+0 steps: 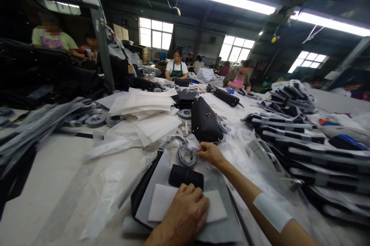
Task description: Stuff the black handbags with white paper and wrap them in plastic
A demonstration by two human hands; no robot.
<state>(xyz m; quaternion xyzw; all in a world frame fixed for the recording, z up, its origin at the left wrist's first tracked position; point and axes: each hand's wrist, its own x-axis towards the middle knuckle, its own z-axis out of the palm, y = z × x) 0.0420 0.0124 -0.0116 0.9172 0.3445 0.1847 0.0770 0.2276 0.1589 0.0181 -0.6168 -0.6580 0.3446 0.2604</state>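
A black bag [138, 199] lies flat in front of me, covered by a grey sheet [144, 209]. On that sheet rests a white foam piece [160, 199], and just beyond it sits a small black pouch [185, 176]. My left hand [185, 211] is curled over the foam piece, its fingertips at the pouch's near edge. My right hand [211, 153] pinches at the right side of a coiled strap [186, 155] in clear wrapping. A wrapped handle [170, 141] arches from the bag's top, left of the coil.
A finished black bag [206, 119] stands past my right hand. White paper sheets [147, 113] pile up at the left. Stacked black wrapped parts [312, 153] line the right side; long wrapped strips [43, 134] lie far left. Several co-workers sit at the back.
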